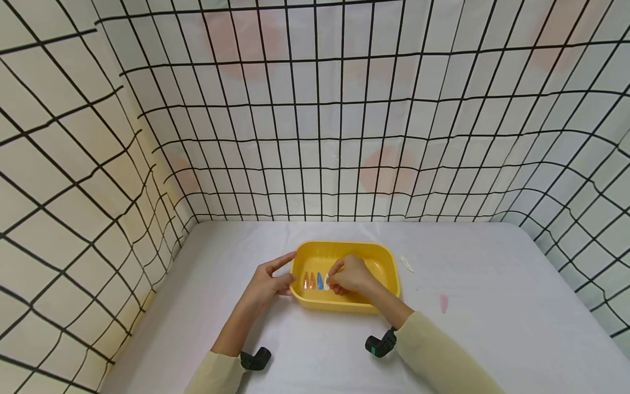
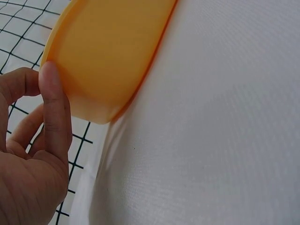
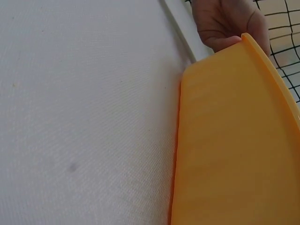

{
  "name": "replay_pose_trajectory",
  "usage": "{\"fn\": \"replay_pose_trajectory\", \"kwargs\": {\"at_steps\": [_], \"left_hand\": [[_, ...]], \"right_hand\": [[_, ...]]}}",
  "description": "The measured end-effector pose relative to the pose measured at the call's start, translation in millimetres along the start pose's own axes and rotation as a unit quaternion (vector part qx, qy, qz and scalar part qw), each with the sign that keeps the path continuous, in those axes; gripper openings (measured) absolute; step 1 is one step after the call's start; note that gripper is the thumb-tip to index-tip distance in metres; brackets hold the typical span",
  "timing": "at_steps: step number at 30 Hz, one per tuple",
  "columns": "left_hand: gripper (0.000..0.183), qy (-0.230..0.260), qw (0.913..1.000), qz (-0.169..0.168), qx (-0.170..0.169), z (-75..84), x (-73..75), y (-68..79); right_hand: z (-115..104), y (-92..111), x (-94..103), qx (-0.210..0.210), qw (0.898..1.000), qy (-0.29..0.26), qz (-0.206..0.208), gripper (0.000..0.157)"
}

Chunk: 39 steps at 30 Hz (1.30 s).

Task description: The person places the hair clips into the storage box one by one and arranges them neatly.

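A yellow tray (image 1: 339,307) stands on the white-covered table. My left hand (image 1: 266,284) holds its left end, thumb at the rim and index finger stretched along the corner; the left wrist view shows the thumb (image 2: 54,103) pressed to the wall. Inside the tray, my right hand (image 1: 350,275) pinches a white hair clip (image 1: 327,282) over the tray floor. Left of it, two orange hair clips (image 1: 309,280) and a blue hair clip (image 1: 319,281) lie in a row. The tray wall hides my right hand in the right wrist view.
On the table, right of the tray, lie a white hair clip (image 1: 406,264) and a pink hair clip (image 1: 444,303). Black wire grid (image 1: 339,137) rises behind the table and along both sides. A dark camera is strapped to each wrist.
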<state>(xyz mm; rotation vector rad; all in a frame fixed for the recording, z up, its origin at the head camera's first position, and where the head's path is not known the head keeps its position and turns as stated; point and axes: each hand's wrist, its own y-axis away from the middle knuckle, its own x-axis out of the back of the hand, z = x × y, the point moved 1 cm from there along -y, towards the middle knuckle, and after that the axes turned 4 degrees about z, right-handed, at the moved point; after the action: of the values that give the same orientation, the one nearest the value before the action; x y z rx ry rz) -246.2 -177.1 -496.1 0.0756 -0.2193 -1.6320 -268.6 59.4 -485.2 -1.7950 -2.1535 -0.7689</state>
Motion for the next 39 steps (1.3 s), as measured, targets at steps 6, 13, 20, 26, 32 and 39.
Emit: {"fn": "replay_pose_trajectory", "kwargs": {"at_steps": [6, 13, 20, 26, 32, 39], "left_hand": [[0.062, 0.003, 1.0, -0.003, -0.005, 0.3, 0.4, 1.7], [0.062, 0.006, 1.0, -0.003, -0.004, 2.1, -0.2, 2.3], [0.062, 0.002, 1.0, 0.0, -0.001, 0.8, 0.3, 2.3], [0.061, 0.007, 1.0, 0.005, 0.002, 0.0, -0.1, 1.4], [0.061, 0.006, 1.0, 0.005, 0.003, 2.0, -0.1, 2.8], [0.062, 0.002, 0.9999, 0.011, 0.004, 3.1, -1.6, 3.0]], "right_hand": [[1.6, 0.4, 2.8, 0.013, 1.0, -0.01, -0.013, 0.007], [4.0, 2.0, 12.6, 0.009, 1.0, -0.004, -0.003, 0.014], [6.1, 9.8, 26.9, 0.0, 1.0, -0.011, 0.005, 0.019], [7.3, 14.1, 44.3, 0.019, 1.0, -0.017, 0.013, 0.019], [10.8, 18.4, 64.8, 0.047, 0.998, -0.034, 0.009, 0.023], [12.8, 24.1, 91.2, 0.049, 0.996, -0.07, 0.006, 0.029]]}}
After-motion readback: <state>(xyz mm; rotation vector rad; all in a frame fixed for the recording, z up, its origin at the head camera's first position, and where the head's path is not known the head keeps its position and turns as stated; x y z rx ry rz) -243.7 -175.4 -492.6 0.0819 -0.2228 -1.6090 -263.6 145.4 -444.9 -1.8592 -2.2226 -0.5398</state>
